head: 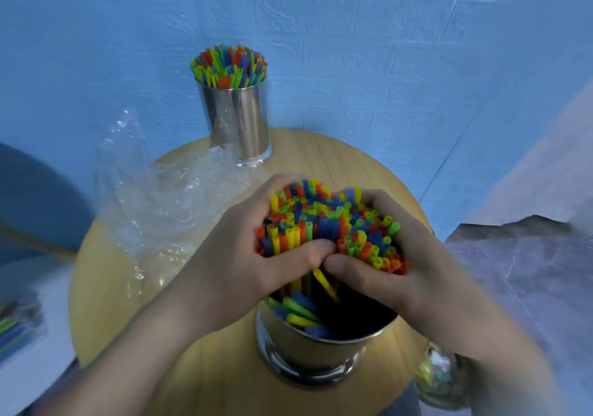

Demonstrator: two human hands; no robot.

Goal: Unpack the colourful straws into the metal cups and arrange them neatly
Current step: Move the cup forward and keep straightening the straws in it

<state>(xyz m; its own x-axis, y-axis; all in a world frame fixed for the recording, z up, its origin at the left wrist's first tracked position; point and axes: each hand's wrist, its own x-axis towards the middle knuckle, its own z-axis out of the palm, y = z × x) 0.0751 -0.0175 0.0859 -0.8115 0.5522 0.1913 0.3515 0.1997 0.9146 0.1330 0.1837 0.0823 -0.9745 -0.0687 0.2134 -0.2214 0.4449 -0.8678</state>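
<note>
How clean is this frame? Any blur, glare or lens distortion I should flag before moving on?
Head view: the centre is fairly sharp, the straw bundle readable between left hand and right hand; edges smear, blurring the packet at lower left; wide-angle bending tilts the far metal cup; glare streaks that cup and the crumpled plastic wrap; light is even, without hard shadows.
</note>
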